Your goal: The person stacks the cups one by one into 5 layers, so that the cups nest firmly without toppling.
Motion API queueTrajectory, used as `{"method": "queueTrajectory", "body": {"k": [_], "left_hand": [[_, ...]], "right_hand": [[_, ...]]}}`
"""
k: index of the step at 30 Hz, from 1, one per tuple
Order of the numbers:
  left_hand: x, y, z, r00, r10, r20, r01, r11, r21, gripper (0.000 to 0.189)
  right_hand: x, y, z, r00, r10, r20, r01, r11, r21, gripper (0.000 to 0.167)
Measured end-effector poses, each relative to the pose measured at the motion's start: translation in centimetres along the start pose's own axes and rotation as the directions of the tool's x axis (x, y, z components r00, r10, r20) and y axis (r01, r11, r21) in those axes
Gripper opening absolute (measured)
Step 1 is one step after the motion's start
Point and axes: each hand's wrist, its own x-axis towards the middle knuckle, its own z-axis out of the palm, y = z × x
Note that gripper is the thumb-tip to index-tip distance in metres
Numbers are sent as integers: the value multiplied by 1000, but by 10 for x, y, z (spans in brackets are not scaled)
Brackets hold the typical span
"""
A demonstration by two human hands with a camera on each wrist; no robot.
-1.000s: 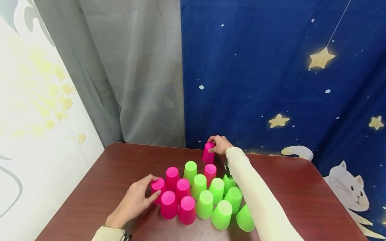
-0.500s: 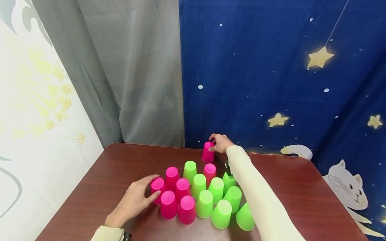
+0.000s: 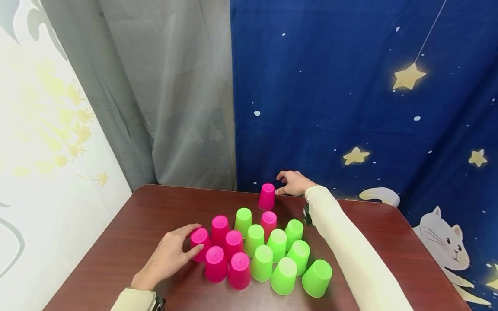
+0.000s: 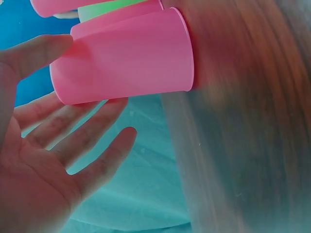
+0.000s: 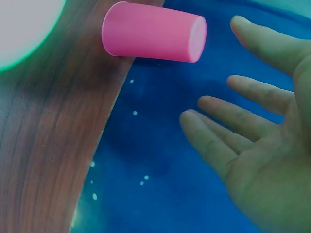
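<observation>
Upside-down pink and green cups stand grouped on the dark wooden table (image 3: pixel 155 211). My left hand (image 3: pixel 165 255) holds the leftmost pink cup (image 3: pixel 200 245) between thumb and fingers. In the left wrist view the thumb lies against one side of that cup (image 4: pixel 126 53), fingertips at the other. At the table's far side stands a single pink cup (image 3: pixel 266 197), behind the others. Just right of it is my right hand (image 3: pixel 297 184), its fingers spread and holding nothing. The right wrist view shows a gap between that hand (image 5: pixel 262 131) and the cup (image 5: pixel 153 31).
Several green cups (image 3: pixel 262 263) fill the middle and right of the group, with one green cup (image 3: pixel 317 278) slightly apart at front right. Another pink cup (image 3: pixel 268 222) stands among the back green ones. A blue starry curtain (image 3: pixel 311 108) hangs behind the table edge.
My right hand has let go of the far pink cup and drawn back to the right, leaving the cup standing. My left hand stays at the leftmost pink cup.
</observation>
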Motion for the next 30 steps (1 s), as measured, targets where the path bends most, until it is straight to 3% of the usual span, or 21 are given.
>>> {"method": "queueTrajectory", "body": {"k": [5, 13, 26, 30], "left_hand": [[8, -7, -3, 999, 48, -24, -48, 999, 15, 53], [24, -21, -9, 999, 49, -19, -48, 998, 38, 54], [72, -24, -3, 995, 98, 24, -100, 993, 61, 54], [91, -22, 1, 991, 121, 63, -125, 990, 68, 53]], "right_hand": [[-22, 4, -7, 998, -23, 65, 23, 1000, 6, 60], [-57, 15, -4, 986, -108, 128, 116, 992, -58, 56], [-112, 40, 20, 983, -176, 55, 180, 982, -61, 60], [-127, 44, 27, 977, -212, 38, 213, 977, -16, 60]]}}
